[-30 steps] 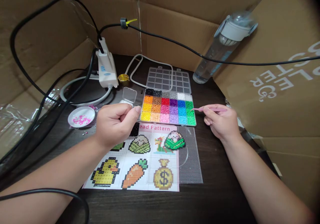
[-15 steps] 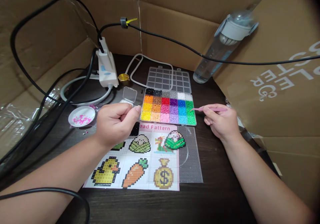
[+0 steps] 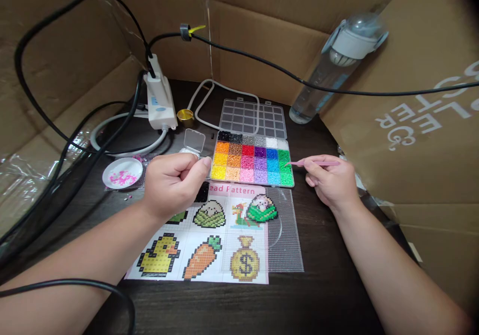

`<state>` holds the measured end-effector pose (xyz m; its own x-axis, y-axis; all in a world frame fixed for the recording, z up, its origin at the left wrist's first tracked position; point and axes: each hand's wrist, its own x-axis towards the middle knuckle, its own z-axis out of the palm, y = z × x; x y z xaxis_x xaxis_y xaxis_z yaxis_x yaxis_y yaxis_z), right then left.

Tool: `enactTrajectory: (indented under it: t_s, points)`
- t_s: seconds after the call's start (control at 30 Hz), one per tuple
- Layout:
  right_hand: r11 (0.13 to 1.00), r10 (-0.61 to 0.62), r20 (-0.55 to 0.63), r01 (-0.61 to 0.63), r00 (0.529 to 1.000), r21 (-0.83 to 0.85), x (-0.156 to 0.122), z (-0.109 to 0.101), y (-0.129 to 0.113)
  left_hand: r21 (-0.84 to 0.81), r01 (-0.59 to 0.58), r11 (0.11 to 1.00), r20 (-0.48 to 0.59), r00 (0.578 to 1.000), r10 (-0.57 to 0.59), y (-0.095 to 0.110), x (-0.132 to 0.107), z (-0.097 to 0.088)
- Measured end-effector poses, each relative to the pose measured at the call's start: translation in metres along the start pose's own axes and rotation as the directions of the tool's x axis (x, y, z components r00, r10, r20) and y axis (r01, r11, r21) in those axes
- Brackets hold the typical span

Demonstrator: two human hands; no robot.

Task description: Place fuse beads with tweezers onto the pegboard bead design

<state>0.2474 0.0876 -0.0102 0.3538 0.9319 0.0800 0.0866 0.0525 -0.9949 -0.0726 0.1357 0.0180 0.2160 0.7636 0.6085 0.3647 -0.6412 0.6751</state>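
My right hand (image 3: 333, 181) grips pink tweezers (image 3: 316, 164), whose tips reach over the green beads (image 3: 286, 170) at the right side of the bead box (image 3: 253, 159). The box is sorted by colour into small compartments. My left hand (image 3: 174, 182) is closed with the thumb on top, left of the box; whatever its fingers hold is hidden. Below lies the bead pattern sheet (image 3: 175, 275) with a duck, a carrot and a money bag. A clear pegboard (image 3: 290, 245) overlaps its right part and carries a green, white and black bead figure (image 3: 262, 208).
On the left stands a white dish (image 3: 112, 167) of pink beads, near a power strip (image 3: 160, 103). Behind my left hand is a small clear box with an open lid (image 3: 194, 140). A water bottle (image 3: 322, 80) leans back right. A black cable (image 3: 254, 53) crosses above the table.
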Motion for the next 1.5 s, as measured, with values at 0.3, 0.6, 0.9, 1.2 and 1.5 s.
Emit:
enactTrajectory:
  t_s: [0.3,0.6,0.9,1.2,1.5]
  points:
    - [0.994,0.005,-0.022,-0.002,1.000,0.113,0.000,0.003,-0.007,-0.014,-0.006,1.000,0.001,1.000,0.006,0.000,0.000,0.000]
    - [0.988,-0.038,0.449,-0.034,0.893,0.152,-0.016,-0.004,-0.016,-0.012,-0.011,1.000,-0.006,1.000,0.011,0.000,0.000,0.001]
    - [0.999,0.041,0.642,-0.009,0.766,-0.053,-0.022,-0.002,-0.017,-0.008,-0.001,1.000,-0.010,1.000,0.001,0.000,-0.001,0.003]
    - [0.996,0.068,0.654,-0.010,0.753,-0.092,-0.020,-0.004,-0.014,-0.006,-0.001,1.000,-0.012,1.000,0.001,0.000,-0.001,0.002]
    - [0.992,0.086,0.646,-0.002,0.758,-0.129,-0.020,-0.003,-0.016,0.015,0.060,0.998,-0.005,0.998,-0.060,0.001,-0.002,0.002]
